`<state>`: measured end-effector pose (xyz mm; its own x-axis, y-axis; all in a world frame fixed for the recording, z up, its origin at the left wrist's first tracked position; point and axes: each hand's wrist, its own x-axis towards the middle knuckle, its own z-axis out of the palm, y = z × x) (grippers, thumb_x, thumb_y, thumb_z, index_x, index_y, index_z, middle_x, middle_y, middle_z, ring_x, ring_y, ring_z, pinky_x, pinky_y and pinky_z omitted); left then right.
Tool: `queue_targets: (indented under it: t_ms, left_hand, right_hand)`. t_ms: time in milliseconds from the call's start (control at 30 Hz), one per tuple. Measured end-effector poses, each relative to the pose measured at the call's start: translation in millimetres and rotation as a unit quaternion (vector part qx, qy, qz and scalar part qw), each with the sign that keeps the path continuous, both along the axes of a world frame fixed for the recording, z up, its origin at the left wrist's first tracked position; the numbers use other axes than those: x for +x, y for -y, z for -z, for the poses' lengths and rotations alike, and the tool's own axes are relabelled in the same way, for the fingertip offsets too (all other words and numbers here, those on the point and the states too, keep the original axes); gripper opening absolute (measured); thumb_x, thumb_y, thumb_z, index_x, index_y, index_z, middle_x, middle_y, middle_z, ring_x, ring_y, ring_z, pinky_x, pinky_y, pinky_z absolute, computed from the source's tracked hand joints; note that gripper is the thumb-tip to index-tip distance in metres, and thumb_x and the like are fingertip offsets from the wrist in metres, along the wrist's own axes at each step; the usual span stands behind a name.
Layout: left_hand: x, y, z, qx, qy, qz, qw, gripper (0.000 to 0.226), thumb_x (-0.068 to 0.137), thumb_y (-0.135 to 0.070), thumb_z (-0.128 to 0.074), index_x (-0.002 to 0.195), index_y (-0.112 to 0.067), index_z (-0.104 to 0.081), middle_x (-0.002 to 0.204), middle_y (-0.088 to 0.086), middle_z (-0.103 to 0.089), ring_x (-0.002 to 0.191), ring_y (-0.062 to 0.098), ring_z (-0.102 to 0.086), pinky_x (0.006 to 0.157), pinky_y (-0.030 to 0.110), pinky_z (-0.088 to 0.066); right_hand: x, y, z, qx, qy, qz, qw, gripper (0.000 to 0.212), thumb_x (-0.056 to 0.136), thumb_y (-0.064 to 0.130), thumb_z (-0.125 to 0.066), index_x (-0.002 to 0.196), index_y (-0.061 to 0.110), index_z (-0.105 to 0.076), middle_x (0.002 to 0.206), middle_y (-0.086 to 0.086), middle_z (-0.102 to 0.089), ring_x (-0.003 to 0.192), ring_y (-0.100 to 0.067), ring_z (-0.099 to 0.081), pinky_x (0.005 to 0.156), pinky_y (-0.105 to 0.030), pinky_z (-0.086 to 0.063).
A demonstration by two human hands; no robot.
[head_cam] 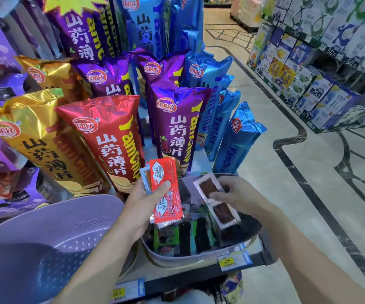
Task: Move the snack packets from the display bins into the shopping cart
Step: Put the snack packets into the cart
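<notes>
My left hand (pixel 143 205) grips a small stack of snack packets over the display bin; a red packet (pixel 166 194) is on top and a blue-edged one (pixel 145 179) shows behind it. My right hand (pixel 239 195) pinches a clear white-edged strip of two dark snack squares (pixel 217 201) above the same bin. The grey bin (pixel 190 257) holds several green and black packets (pixel 185 236). No shopping cart is in view.
A purple perforated basket (pixel 52 238) sits left of the bin on the shelf. Tall yam chip bags (pixel 109 141) in gold, red, purple and blue stand behind. Price tags (pixel 234 261) line the shelf edge. An aisle floor and a shelf of boxes (pixel 309 73) lie to the right.
</notes>
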<state>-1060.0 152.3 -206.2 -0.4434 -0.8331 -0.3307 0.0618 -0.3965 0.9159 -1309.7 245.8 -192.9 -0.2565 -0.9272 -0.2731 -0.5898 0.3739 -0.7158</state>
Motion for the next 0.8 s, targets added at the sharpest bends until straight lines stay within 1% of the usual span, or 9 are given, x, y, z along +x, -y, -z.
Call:
queue_targets:
  t_ms: [133,200,267,367,467,533,600,667,800]
  left_hand:
    - [4.7,-4.8,-8.8,-0.004,0.006,-0.052,0.999,0.053,0.078,-0.033,-0.079,0.128,-0.024,-0.064,0.114,0.003,-0.081,0.101,0.023,-0.079,0.079,0.038,-0.064]
    - [12.6,-10.7,-13.9,-0.008,0.006,-0.074,0.997,0.056,0.078,-0.033,-0.080,0.131,-0.023,-0.063,0.114,0.004,-0.081,0.100,0.024,-0.079,0.074,0.035,-0.065]
    - [24.4,-19.8,-18.7,-0.014,0.005,-0.100,0.995,0.057,0.078,-0.033,-0.080,0.131,-0.024,-0.063,0.114,0.003,-0.081,0.099,0.023,-0.079,0.070,0.031,-0.065]
    - [46.4,-39.0,-25.2,-0.020,0.009,-0.119,0.993,0.055,0.077,-0.034,-0.081,0.128,-0.026,-0.063,0.114,0.003,-0.081,0.099,0.024,-0.080,0.071,0.033,-0.065]
    - [74.2,-59.2,-29.2,-0.023,0.021,-0.150,0.988,0.058,0.075,-0.038,-0.083,0.128,-0.026,-0.063,0.113,0.003,-0.081,0.100,0.024,-0.079,0.071,0.035,-0.065]
    - [96.5,-71.8,-32.2,-0.028,0.022,-0.174,0.984,0.058,0.075,-0.039,-0.083,0.128,-0.027,-0.063,0.113,0.003,-0.081,0.100,0.024,-0.079,0.071,0.036,-0.065]
    - [122.0,-85.0,-34.9,-0.038,0.022,-0.198,0.979,0.055,0.077,-0.038,-0.082,0.128,-0.026,-0.064,0.111,0.003,-0.081,0.097,0.022,-0.080,0.070,0.035,-0.064]
    - [153.0,-99.3,-36.3,-0.050,0.010,-0.230,0.972,0.051,0.078,-0.033,-0.081,0.126,-0.023,-0.065,0.111,0.005,-0.081,0.094,0.022,-0.080,0.070,0.034,-0.064]
    - [231.9,-138.1,-35.8,-0.061,-0.004,-0.292,0.954,0.046,0.080,-0.032,-0.082,0.123,-0.022,-0.068,0.113,0.009,-0.080,0.096,0.023,-0.079,0.073,0.035,-0.064]
  right_hand:
    - [-5.8,4.0,-25.5,-0.086,0.122,0.011,0.989,0.009,0.095,0.028,-0.073,0.092,0.019,-0.075,0.081,0.003,-0.073,0.073,-0.009,-0.067,0.068,-0.021,-0.050]
    - [-6.0,8.7,-31.4,-0.108,0.179,0.007,0.978,0.011,0.096,0.031,-0.071,0.101,0.022,-0.076,0.094,-0.006,-0.076,0.084,-0.020,-0.073,0.077,-0.034,-0.057]
    - [-2.8,14.2,-35.2,-0.119,0.226,-0.012,0.967,0.018,0.096,0.038,-0.068,0.106,0.025,-0.075,0.101,-0.014,-0.074,0.087,-0.028,-0.074,0.079,-0.044,-0.058]
    - [10.3,22.8,-38.7,-0.123,0.273,-0.042,0.953,0.027,0.092,0.046,-0.069,0.109,0.025,-0.075,0.107,-0.016,-0.075,0.098,-0.038,-0.073,0.086,-0.054,-0.058]
    - [36.2,29.1,-38.6,-0.112,0.341,-0.074,0.931,0.022,0.095,0.036,-0.071,0.111,0.021,-0.076,0.109,-0.012,-0.077,0.098,-0.031,-0.075,0.081,-0.043,-0.061]
    - [60.4,31.6,-41.6,-0.095,0.367,-0.102,0.920,0.023,0.098,0.031,-0.070,0.117,0.020,-0.075,0.113,-0.012,-0.076,0.102,-0.031,-0.075,0.083,-0.043,-0.061]
    - [89.4,32.1,-46.9,-0.092,0.369,-0.127,0.916,0.021,0.098,0.029,-0.069,0.117,0.023,-0.075,0.113,-0.010,-0.077,0.103,-0.030,-0.075,0.084,-0.045,-0.062]
    - [124.5,31.3,-51.8,-0.098,0.359,-0.154,0.915,0.016,0.098,0.027,-0.068,0.111,0.024,-0.077,0.106,-0.007,-0.078,0.095,-0.024,-0.076,0.077,-0.037,-0.062]
    - [215.0,22.9,-54.8,-0.077,0.374,-0.177,0.907,0.018,0.099,0.017,-0.066,0.114,0.017,-0.077,0.106,-0.008,-0.079,0.089,-0.022,-0.076,0.073,-0.036,-0.062]
